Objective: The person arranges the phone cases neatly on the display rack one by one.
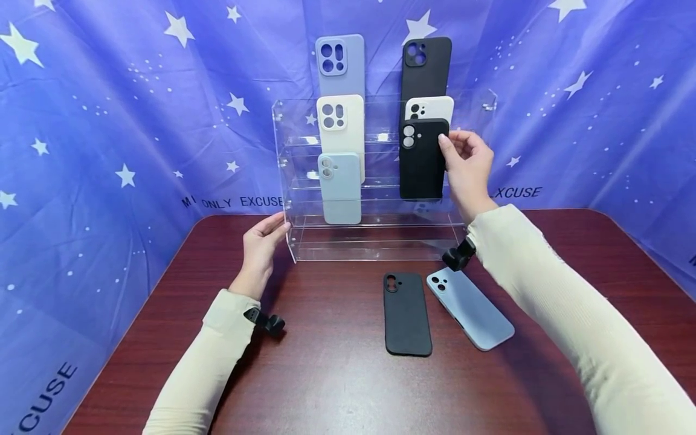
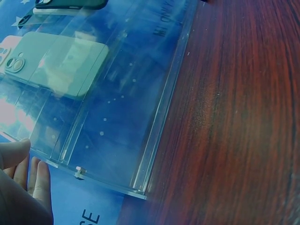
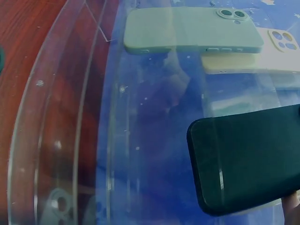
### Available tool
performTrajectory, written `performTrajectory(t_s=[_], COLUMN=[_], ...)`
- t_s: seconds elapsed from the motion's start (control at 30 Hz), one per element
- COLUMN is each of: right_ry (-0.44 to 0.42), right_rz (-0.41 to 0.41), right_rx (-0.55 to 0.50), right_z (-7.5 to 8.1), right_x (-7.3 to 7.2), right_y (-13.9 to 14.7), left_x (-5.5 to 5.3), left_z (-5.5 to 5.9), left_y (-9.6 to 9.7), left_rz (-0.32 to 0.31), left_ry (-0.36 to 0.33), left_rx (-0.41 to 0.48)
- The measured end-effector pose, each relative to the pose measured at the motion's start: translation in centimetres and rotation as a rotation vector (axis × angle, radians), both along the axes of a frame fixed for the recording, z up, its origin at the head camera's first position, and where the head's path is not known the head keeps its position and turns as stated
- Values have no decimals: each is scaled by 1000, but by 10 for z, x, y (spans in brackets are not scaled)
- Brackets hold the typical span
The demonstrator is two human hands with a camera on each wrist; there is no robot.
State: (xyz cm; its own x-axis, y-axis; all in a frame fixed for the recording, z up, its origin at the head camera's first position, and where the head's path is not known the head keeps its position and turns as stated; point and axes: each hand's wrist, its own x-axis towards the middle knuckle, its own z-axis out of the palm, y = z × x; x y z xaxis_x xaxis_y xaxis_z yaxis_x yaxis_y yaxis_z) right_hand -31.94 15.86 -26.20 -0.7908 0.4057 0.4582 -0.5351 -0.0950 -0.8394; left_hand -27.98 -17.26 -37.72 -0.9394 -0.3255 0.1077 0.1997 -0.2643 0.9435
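Observation:
A clear acrylic display stand (image 1: 380, 251) rises in steps on the table. With thumb and fingers, my right hand (image 1: 472, 169) pinches the upper right edge of a black phone case (image 1: 423, 166), upright at the stand's right column. The same case (image 3: 248, 159) slants across the right wrist view. Behind it a white phone case (image 1: 437, 107) is mostly hidden, below a taller black phone case (image 1: 432, 69). My left hand (image 1: 260, 248) holds the stand's left side edge; its fingers (image 2: 42, 180) show there in the left wrist view.
The stand's left column bears a lavender case (image 1: 350, 60), a cream case (image 1: 348, 136) and a pale blue case (image 1: 342, 193). In front of the stand, a black case (image 1: 406, 317) and a light blue case (image 1: 475, 314) lie on the wooden table (image 1: 326, 374). A starry curtain (image 1: 136, 121) hangs behind.

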Motion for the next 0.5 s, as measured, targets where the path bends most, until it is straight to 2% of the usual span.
performTrajectory(t_s=[0.13,0.33,0.5], right_ry=[-83,-227,-274], right_rz=[9,67,114], right_rx=[12,97,154], right_z=[-7,-15,-18], right_x=[3,7,6], right_y=[5,16,24], left_x=[-1,-2,-1], left_z=[0,-1,-1], left_y=[-1,-1,0], left_rz=[1,-5,-14], left_ry=[1,-2,1], left_rx=[10,5,-4])
